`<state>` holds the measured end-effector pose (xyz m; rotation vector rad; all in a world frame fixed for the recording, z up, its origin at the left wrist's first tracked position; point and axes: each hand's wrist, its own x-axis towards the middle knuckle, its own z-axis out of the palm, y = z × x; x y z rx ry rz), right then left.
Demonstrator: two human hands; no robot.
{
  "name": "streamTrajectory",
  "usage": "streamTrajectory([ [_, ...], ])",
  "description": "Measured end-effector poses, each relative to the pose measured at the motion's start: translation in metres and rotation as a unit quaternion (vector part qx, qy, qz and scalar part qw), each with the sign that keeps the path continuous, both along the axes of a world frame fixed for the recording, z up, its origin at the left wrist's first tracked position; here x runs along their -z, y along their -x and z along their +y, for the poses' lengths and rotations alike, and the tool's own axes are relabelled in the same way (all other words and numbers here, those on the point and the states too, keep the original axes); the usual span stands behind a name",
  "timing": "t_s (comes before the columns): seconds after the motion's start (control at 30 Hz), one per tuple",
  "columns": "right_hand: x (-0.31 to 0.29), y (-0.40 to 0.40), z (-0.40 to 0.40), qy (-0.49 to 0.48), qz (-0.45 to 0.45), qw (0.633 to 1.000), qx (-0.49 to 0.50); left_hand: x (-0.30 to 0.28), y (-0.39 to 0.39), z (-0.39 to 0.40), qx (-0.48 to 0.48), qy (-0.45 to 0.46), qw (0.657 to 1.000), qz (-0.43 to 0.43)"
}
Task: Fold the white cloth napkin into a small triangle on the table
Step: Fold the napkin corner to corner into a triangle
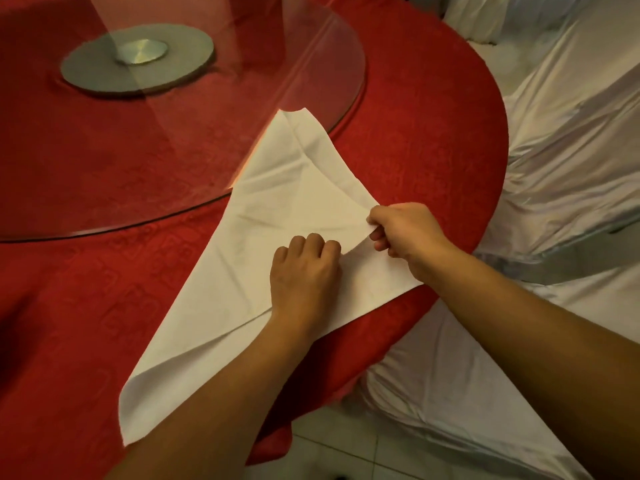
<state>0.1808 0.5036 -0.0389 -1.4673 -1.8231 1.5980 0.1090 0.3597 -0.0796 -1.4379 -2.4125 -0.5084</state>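
A white cloth napkin (277, 216), folded into a large triangle, is lying on a round table draped in a red patterned tablecloth (415, 140). Its far tip is resting on the rim of a round clear glass turntable (242, 81) at about 12 o'clock from the napkin's middle, its long near corner is reaching toward 7 o'clock, and its third corner is lying at the table edge at about 4 o'clock.

The left hand (304, 275) is sitting on the napkin just below its middle, knuckles up and fingers curled under; whether those fingers are gripping cloth cannot be told. The right hand (405, 233), at 3 o'clock from the left hand and just beside it, is pinching the napkin's right edge between thumb and curled fingers, lifting a small ridge of fabric between the two hands.

Under the glass, at 10 o'clock from the napkin, a grey disc base with a shiny metal hub (138, 58) is showing through. Silvery-white satin chair covers (561, 161) are standing beside the table from 2 to 5 o'clock.
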Motion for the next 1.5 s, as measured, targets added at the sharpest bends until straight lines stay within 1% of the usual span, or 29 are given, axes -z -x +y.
streamTrajectory([
  [0.17, 0.003, -0.026, 0.011, -0.022, -0.026, 0.999, -0.012, 0.0, -0.007, -0.006, 0.011, -0.008, 1.0, 0.012],
  [0.37, 0.01, -0.059, 0.019, -0.095, -0.075, 0.991, -0.048, -0.008, -0.022, -0.01, 0.043, -0.032, 0.998, 0.014],
  [0.47, 0.014, -0.073, 0.019, -0.146, -0.107, 0.981, -0.072, -0.005, -0.028, -0.014, 0.058, -0.025, 0.998, 0.012],
  [0.67, 0.021, -0.089, 0.021, -0.193, -0.129, 0.969, -0.082, 0.006, -0.031, -0.022, 0.085, -0.012, 0.996, 0.011],
  [0.87, 0.029, -0.095, 0.021, -0.198, -0.101, 0.972, -0.079, 0.012, -0.03, -0.023, 0.107, -0.039, 0.993, -0.024],
  [0.97, 0.03, -0.096, 0.02, -0.194, -0.082, 0.975, -0.071, 0.012, -0.032, -0.023, 0.117, -0.05, 0.991, -0.031],
  [1.1, 0.029, -0.096, 0.02, -0.191, -0.083, 0.975, -0.074, 0.011, -0.033, -0.025, 0.134, -0.053, 0.989, -0.033],
  [1.37, 0.029, -0.098, 0.019, -0.212, -0.104, 0.968, -0.09, 0.008, -0.032, -0.031, 0.168, -0.035, 0.985, -0.028],
  [1.5, 0.029, -0.098, 0.018, -0.222, -0.115, 0.962, -0.106, 0.004, -0.024, -0.055, 0.161, 0.007, 0.987, -0.02],
])
